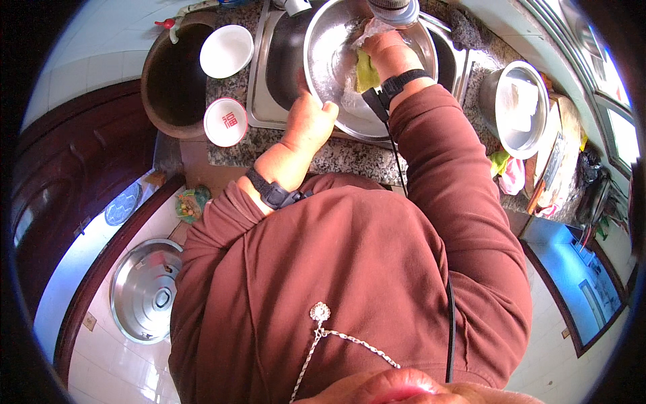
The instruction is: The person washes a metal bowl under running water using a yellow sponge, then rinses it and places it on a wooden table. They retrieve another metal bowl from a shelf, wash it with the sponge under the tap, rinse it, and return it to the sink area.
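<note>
A large stainless steel basin (328,55) rests tilted over the sink (256,108). My left hand (310,118) grips its near left rim, with the thumb on the inner side. Inside the basin is my right hand (387,50), its fingers partly hidden by a faucet head (396,12) and a clear film or wet plastic. A yellow-green cloth (367,73) lies under or in that hand; whether the fingers are closed on it cannot be told. Left of the sink stand a white bowl (226,51) and a red-rimmed bowl (225,122).
A round brown vat (151,86) with a red-handled tap (165,23) stands at left. On the granite counter (348,164) at right are a metal basin (537,139), cloths (512,177) and boards (560,151). A large metal lid (146,293) is at lower left.
</note>
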A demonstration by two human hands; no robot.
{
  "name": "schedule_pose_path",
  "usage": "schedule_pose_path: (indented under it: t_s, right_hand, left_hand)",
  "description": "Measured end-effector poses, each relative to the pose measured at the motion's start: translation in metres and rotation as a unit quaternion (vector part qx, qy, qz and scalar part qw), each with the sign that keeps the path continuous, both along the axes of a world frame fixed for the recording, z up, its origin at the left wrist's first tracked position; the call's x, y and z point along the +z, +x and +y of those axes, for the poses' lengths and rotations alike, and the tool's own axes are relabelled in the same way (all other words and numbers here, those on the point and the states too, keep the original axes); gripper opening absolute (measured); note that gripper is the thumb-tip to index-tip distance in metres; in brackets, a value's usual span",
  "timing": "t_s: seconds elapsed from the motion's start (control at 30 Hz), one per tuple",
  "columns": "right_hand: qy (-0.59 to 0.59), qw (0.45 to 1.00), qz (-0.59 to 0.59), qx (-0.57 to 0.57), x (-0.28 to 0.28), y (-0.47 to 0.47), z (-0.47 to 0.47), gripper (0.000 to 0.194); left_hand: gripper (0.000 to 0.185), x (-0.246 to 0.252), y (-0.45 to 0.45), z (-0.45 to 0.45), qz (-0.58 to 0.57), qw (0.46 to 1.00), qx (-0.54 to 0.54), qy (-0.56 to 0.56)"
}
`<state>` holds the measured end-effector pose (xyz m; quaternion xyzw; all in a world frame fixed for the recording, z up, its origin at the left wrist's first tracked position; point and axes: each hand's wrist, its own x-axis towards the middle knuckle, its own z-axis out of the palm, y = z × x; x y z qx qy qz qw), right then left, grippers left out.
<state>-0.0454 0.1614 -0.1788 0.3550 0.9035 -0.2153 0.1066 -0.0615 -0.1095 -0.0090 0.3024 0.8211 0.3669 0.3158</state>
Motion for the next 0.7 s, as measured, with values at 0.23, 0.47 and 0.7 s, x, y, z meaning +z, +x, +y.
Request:
schedule_pose_path:
  t_s: [0.23, 0.47, 0.7]
  right_hand:
    - [0.12, 0.992, 0.02, -0.014, 0.044, 0.002, -0.029, 0.041]
    - [-0.095, 0.951, 0.148, 0.255, 0.13, 0.028, -0.108, 0.049]
    - [-0.018, 0.986, 0.062, 0.152, 0.097, 0.018, -0.071, 0.05]
  left_hand:
    - [0.092, -0.002, -0.002, -0.002, 0.008, 1.0, 0.002, 0.025]
    - [0.087, 0.006, 0.003, 0.001, -0.026, 1.0, 0.016, 0.003]
    - [0.071, 0.004, 0.001, -0.002, -0.045, 0.997, 0.063, 0.006]
